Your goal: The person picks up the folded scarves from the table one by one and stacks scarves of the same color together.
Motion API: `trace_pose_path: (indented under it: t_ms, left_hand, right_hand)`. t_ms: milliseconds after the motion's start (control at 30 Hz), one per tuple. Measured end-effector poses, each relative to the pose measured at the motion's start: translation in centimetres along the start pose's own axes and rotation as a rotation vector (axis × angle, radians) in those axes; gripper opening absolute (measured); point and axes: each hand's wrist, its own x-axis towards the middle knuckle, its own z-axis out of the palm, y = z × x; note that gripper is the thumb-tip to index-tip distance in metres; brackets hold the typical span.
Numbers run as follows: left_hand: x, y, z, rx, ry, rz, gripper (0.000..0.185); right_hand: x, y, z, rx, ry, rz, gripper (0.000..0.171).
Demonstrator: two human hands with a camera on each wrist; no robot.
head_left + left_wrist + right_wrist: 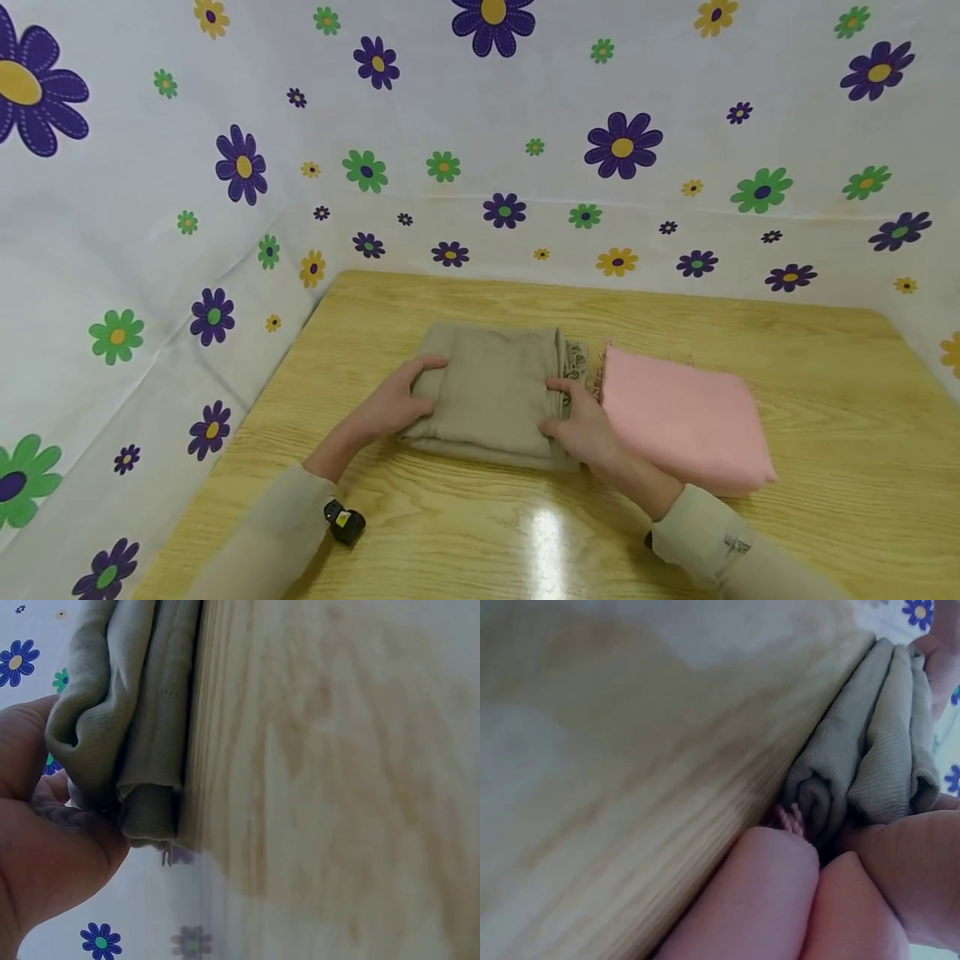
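With the folded beige cloth [487, 396] lying mid-table between my hands, I've got the left hand [396, 404] curled round its left edge and the right hand [581, 429] pinching its right edge, beside the pink cloth [686, 421].

Two folded scarves: one beige [491, 392], one pink [686, 421] at its 3 o'clock. Two hands.
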Motion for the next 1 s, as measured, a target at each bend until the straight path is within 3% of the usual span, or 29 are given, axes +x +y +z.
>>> trace_pose_path:
  t_ms: [267,500,767,933,1000]
  left_hand:
    - [1.4,0.3,-0.1,0.0,-0.004,0.03,0.067]
    - [1.3,0.3,-0.2,0.013,-0.011,0.025,0.067]
    - [-0.1,3.5,0.9,0.345,0.052,-0.055,0.062]
    - [-0.8,5.1,3.0,0.647,0.171,-0.011,0.051]
    - [-1.0,5.9,4.0,0.73,0.175,0.021,0.047]
  right_hand:
    - [1.1,-0.1,-1.4,0.038,-0.019,-0.021,0.06]
    - [-0.2,0.1,-1.8,0.041,-0.099,-0.052,0.066]
    - [-4.0,0.8,-2.2,0.059,-0.177,-0.081,0.071]
    - [-6.0,1.7,-4.5,0.054,-0.289,-0.066,0.066]
    - [-6.5,2.4,-5.9,0.008,-0.358,-0.108,0.059]
